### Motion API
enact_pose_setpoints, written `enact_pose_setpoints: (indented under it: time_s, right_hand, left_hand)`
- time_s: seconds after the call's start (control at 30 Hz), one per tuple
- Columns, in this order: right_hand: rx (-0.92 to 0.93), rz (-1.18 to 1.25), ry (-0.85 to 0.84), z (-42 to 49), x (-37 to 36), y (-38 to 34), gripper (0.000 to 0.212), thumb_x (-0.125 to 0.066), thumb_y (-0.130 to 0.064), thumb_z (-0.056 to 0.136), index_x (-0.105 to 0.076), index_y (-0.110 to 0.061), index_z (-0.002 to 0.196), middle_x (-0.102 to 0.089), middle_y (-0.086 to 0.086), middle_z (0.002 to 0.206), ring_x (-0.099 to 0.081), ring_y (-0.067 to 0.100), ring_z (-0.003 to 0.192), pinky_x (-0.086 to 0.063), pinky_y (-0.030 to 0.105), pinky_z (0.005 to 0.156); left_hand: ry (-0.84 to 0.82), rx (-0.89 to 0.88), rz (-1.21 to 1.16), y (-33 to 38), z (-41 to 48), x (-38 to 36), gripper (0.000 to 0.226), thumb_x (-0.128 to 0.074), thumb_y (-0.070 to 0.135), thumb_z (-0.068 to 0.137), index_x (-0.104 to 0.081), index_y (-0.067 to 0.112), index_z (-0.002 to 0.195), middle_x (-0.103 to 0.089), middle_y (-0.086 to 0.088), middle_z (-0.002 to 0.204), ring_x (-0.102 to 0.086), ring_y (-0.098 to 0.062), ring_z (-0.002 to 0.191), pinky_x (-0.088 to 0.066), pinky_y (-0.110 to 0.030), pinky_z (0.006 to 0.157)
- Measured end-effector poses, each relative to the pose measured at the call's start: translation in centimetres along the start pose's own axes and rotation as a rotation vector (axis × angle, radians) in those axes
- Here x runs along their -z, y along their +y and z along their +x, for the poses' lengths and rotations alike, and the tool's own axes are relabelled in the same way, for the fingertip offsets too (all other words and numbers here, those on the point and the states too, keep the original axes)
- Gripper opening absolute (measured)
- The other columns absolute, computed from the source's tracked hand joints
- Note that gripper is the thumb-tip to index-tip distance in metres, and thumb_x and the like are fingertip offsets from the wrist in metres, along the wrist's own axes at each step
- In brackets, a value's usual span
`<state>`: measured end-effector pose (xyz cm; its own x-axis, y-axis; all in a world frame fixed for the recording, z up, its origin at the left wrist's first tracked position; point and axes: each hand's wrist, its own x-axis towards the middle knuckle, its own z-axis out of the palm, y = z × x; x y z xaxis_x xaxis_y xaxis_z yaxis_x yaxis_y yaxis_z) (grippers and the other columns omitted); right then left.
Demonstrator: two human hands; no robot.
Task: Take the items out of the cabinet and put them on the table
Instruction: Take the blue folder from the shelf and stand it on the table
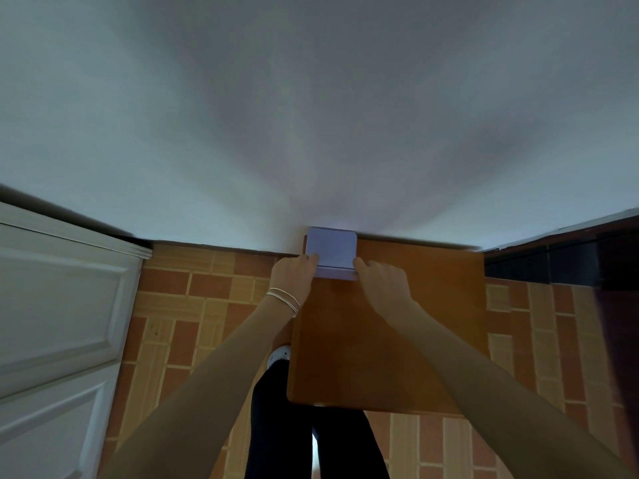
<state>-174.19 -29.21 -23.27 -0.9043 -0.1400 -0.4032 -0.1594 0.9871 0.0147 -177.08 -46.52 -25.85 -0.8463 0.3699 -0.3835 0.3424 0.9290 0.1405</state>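
Pale lilac box sits at the far left corner of the brown table, its far edge against the white wall. That looks like a deliberate spot: tucked back into the corner, it leaves the near and right parts of the table free for whatever else comes out of the cabinet.

Both hands are on it. The left hand, with thin bracelets at the wrist, has its fingers curled against the near left corner. The right hand grips the near right corner in the same way, fingertips on the near edge. Holding it by two corners keeps it square to the wall and level as it settles. I judge this to be the setting-down step, with the release not yet made.

The box is squarish with rounded corners, and its top is plain and smooth. A thicker lip or second layer shows along the near edge. The blur hides whether it is a lidded box or a flat stack. It looks light and rigid, easy to slide.

A white panelled door stands at the left, and a dark unit at the right.
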Motion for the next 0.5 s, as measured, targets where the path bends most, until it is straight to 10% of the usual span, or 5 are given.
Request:
enact_pose_setpoints:
  time_s: [0.17,0.37,0.5]
  right_hand:
    - [-0.004,0.081,0.007,-0.7,0.1,0.1,0.045,-0.046,-0.036,0.094,-0.038,-0.016,0.134,-0.053,0.006,0.127,-0.048,0.026,0.118,-0.033,0.042,0.103]
    - [0.074,0.013,0.268,-2.4,6.8,-0.5,0.050,-0.071,-0.035,0.078,-0.057,-0.008,0.119,-0.065,0.013,0.111,-0.059,0.031,0.107,-0.042,0.052,0.095]
    - [0.226,-0.022,0.454,-3.9,13.6,-2.3,0.047,-0.072,-0.032,0.077,-0.062,-0.008,0.116,-0.066,0.014,0.112,-0.060,0.031,0.107,-0.046,0.054,0.090]
  left_hand:
    - [0.100,0.025,-0.086,-0.6,-1.7,1.3,0.046,-0.048,0.016,0.093,-0.038,0.017,0.138,-0.053,-0.006,0.130,-0.056,-0.025,0.109,-0.043,-0.034,0.089]
    - [0.346,-0.056,-0.036,-2.2,-5.8,7.9,0.051,-0.077,0.021,0.070,-0.062,0.010,0.117,-0.064,-0.014,0.118,-0.061,-0.034,0.107,-0.045,-0.052,0.091]
    - [0.469,-0.030,0.056,-4.1,-10.2,13.6,0.044,-0.049,0.037,0.084,-0.066,0.012,0.116,-0.065,-0.012,0.117,-0.061,-0.032,0.110,-0.045,-0.054,0.093]
